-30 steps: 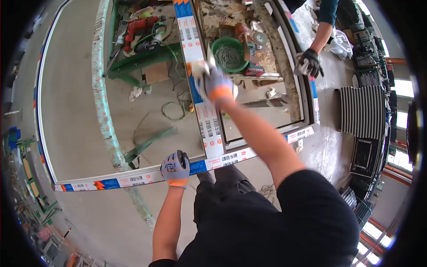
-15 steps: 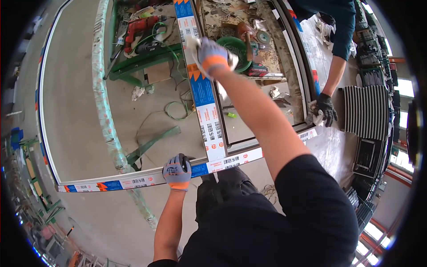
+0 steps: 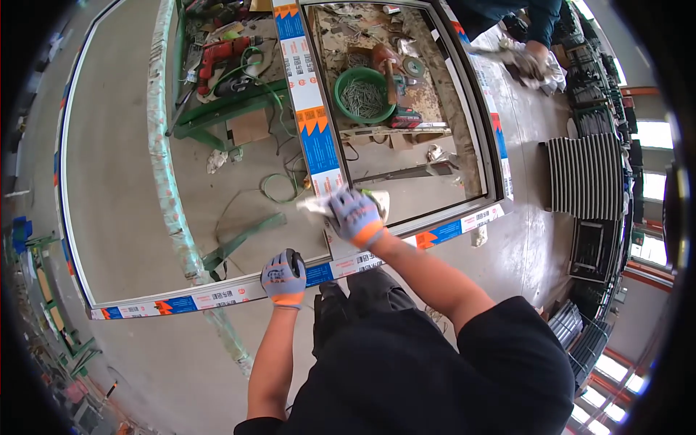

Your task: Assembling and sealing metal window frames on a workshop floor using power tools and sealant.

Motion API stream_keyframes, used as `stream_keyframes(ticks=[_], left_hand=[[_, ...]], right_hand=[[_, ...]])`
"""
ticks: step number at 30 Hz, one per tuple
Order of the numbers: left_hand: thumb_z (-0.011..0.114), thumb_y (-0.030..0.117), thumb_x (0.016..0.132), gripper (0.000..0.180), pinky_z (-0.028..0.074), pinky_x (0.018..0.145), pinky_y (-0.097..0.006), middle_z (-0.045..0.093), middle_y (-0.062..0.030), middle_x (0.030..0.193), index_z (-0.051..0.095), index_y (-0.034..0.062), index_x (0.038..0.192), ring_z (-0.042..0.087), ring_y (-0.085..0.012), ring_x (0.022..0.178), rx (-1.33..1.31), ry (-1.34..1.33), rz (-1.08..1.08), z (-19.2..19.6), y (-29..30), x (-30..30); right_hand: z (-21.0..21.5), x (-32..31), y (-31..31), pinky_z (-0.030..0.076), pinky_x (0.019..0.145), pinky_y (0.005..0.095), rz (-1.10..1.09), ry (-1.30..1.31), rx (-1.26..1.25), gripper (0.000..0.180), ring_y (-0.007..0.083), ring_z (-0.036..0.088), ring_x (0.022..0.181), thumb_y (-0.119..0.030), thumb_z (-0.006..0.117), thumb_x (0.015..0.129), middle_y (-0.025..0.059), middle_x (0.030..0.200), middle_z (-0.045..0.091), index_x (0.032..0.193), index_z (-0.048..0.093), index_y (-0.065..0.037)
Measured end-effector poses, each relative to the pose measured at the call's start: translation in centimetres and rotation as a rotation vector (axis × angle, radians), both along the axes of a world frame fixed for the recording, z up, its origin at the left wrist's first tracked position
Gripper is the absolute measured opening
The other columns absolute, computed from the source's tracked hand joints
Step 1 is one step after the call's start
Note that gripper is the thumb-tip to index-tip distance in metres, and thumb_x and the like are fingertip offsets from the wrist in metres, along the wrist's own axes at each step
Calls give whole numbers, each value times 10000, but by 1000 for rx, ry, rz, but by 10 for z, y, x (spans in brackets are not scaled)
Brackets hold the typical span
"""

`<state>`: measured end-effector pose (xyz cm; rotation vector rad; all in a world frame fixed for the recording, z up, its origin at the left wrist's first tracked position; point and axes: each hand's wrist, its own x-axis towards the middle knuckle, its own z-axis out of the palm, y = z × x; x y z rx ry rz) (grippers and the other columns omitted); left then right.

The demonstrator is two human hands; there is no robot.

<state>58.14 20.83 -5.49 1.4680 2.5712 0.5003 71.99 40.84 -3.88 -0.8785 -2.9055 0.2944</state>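
Observation:
My right hand (image 3: pixel 356 217), in a grey glove with an orange cuff, presses a white rag (image 3: pixel 313 207) onto the crossbar near its lower end. The rag sticks out on both sides of the fingers. That crossbar (image 3: pixel 320 148) is covered in blue, white and orange printed film and divides a large window frame (image 3: pixel 217 297). My left hand (image 3: pixel 283 276), gloved alike, is closed over the frame's near rail, left of the joint with the crossbar. Its fingertips are partly hidden by the rail.
Beyond the crossbar, a worktable bears a green bowl (image 3: pixel 365 96) of screws, a hammer (image 3: pixel 391 81) and a red drill (image 3: pixel 221 56). A film-wrapped bar (image 3: pixel 161 145) runs under the frame's left part. Another person's hand (image 3: pixel 536 54) is at the far right, near stacked dark profiles (image 3: pixel 584 176).
My right hand has drawn the rag toward me along the crossbar. My left hand stays on the near rail. The other person's hand has moved away from the frame's right corner to the far right.

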Motion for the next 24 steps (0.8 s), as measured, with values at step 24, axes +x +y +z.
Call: stream_keyframes(ticks=[24], left_hand=[[636,259,806,247,492,778,-399,661,-114,910,635,77,973,626,-294,855,-51,11,4,0,-1,2]], right_hand=[[4,-32,14,423,866,466,311,5,-164,415,321,541,1033,-279,648,775,127,1094,563,1140,568,-98]])
